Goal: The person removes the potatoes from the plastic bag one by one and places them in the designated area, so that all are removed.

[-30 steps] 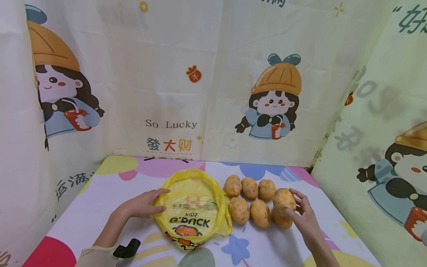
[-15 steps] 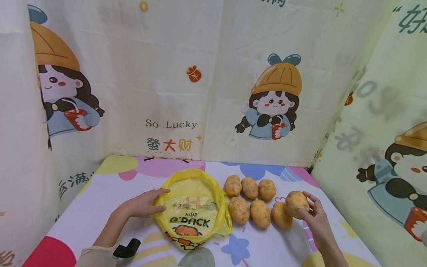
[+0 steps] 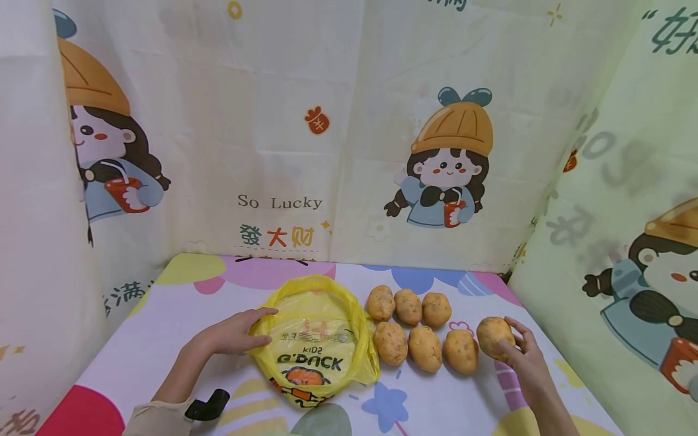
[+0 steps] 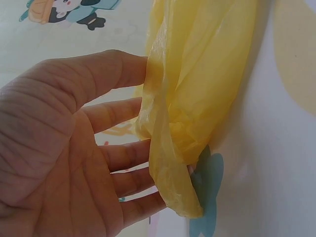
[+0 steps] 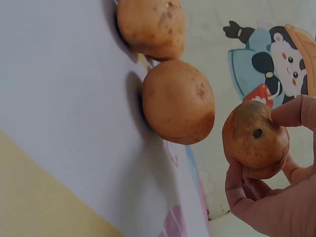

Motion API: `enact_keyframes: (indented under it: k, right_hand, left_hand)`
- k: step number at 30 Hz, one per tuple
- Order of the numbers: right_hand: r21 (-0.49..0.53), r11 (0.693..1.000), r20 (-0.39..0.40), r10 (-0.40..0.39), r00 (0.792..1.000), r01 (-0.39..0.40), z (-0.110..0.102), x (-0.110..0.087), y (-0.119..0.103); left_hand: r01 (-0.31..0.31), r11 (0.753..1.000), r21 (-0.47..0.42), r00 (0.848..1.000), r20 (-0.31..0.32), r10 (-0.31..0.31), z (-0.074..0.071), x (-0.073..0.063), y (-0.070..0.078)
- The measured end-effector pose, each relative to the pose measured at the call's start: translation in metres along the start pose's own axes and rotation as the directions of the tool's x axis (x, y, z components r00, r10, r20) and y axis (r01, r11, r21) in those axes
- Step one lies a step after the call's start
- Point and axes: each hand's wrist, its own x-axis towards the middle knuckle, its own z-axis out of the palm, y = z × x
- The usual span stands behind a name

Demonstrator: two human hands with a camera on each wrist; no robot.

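Observation:
A yellow plastic bag (image 3: 313,339) with a round, spread mouth and printed lettering lies on the table. My left hand (image 3: 242,332) touches its left rim, thumb and fingers apart and fairly straight; in the left wrist view the yellow film (image 4: 173,108) hides the fingertips. My right hand (image 3: 526,357) holds a potato (image 3: 493,337) between thumb and fingers, above the table at the right end of the front row. In the right wrist view this potato (image 5: 254,140) has a dark spot and stands apart from a nearby potato (image 5: 177,101).
Right of the bag, potatoes lie in a back row (image 3: 408,307) and a front row (image 3: 425,349). The table's patterned cover (image 3: 425,402) meets a printed curtain (image 3: 349,151) at the back; curtains also hang at both sides.
My right hand has moved rightward and slightly down with the potato, from over the front row's right-end potato to beside it. The left hand and bag have stayed in place.

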Motion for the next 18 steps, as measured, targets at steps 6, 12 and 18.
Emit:
enact_keyframes:
  k: [6,12,18]
  right_hand:
    - [-0.050,0.996,-0.004,0.073,0.997,-0.073,-0.007,0.004,0.003]
    - [-0.138,0.977,0.003,0.167,0.986,-0.165,-0.011,0.010,0.007]
    - [-0.217,0.954,0.017,0.217,0.976,-0.208,-0.012,0.014,0.013]
  left_hand:
    - [-0.003,1.000,-0.010,1.000,0.004,0.003,-0.001,-0.001,0.003]
    - [-0.022,1.000,-0.007,1.000,-0.005,0.022,-0.002,-0.001,0.003]
    - [-0.009,1.000,-0.021,1.000,0.007,0.009,-0.002,-0.002,0.002]
